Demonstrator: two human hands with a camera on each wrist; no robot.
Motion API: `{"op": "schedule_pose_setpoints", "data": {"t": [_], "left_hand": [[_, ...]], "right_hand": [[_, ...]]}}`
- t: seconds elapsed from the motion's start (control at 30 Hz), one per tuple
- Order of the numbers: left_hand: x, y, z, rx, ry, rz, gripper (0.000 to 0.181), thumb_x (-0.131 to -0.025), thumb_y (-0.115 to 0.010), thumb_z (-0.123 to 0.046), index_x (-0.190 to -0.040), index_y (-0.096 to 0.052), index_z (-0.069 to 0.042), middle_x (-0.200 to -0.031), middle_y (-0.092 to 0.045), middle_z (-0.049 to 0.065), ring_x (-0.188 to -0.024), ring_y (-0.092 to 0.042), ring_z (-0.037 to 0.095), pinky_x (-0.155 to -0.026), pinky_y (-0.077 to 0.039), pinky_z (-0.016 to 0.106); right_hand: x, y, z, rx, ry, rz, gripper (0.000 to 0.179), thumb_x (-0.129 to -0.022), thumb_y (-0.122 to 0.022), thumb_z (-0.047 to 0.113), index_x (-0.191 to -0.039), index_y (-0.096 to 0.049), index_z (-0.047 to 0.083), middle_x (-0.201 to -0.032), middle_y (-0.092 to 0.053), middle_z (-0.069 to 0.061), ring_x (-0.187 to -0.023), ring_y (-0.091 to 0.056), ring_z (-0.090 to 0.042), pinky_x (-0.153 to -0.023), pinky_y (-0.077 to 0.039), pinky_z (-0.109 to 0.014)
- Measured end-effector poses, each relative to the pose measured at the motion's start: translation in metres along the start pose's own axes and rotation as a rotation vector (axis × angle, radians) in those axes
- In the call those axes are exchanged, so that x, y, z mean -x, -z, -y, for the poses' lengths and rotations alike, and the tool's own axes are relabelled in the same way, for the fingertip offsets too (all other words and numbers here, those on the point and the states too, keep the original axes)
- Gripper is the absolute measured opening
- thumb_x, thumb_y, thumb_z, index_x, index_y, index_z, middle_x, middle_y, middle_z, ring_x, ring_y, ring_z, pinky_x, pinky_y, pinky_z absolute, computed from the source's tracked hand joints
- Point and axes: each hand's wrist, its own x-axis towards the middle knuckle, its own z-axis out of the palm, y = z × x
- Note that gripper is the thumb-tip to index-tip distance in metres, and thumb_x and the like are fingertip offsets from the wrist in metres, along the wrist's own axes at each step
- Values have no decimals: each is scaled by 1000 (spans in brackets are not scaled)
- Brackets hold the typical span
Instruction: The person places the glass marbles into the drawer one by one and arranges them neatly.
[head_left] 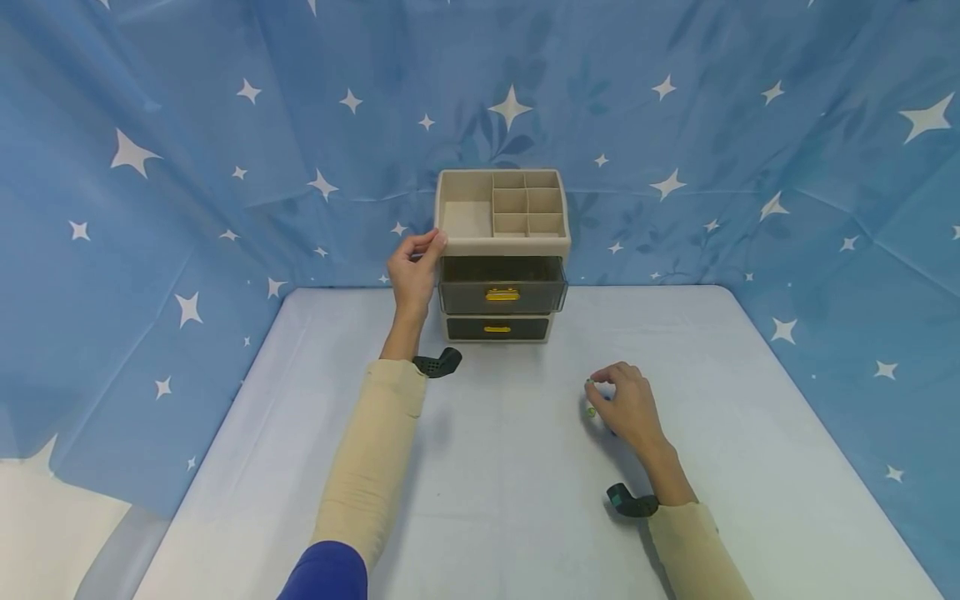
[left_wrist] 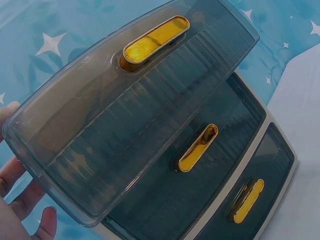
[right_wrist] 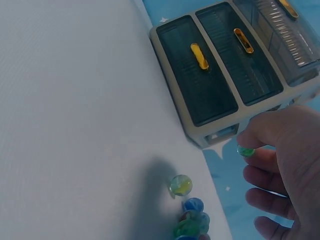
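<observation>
A cream desktop drawer organizer [head_left: 504, 247] stands at the back of the table, its smoky clear top drawer [head_left: 465, 298] pulled out. At its upper left corner, my left hand [head_left: 412, 275] holds the side edge with thumb and fingers; the left wrist view shows fingers [left_wrist: 25, 200] beside the open drawer. My right hand [head_left: 632, 408] is raised over the table, front right of the organizer, pinching a green glass marble [right_wrist: 246, 150] between thumb and index finger. Below it lie a clear yellow-green marble [right_wrist: 180, 185] and a cluster of blue and green marbles [right_wrist: 192, 206], partly cut off by the frame.
Two lower drawers with gold handles [right_wrist: 199, 56] are closed. Open compartments [head_left: 512, 201] divide the organizer's top. A white cloth covers the table [head_left: 480, 467]. Blue star-patterned curtain [head_left: 300, 125] hangs behind and at both sides.
</observation>
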Motion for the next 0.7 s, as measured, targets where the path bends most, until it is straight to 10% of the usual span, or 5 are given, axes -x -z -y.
{"op": "schedule_pose_setpoints", "data": {"t": [0.7], "left_hand": [[-1,-1,3,-12,29,0,25,-92,-73,-16,-111,-73,1,-84,-61,-8,-68,-49,3,-61,-41,15]], "right_hand": [[-3,6,12,-9,11,-9,19,-87,-73,19,-95,-72,1,-96,-69,-14,-94,-60,-33,-86,-46,-51]]}}
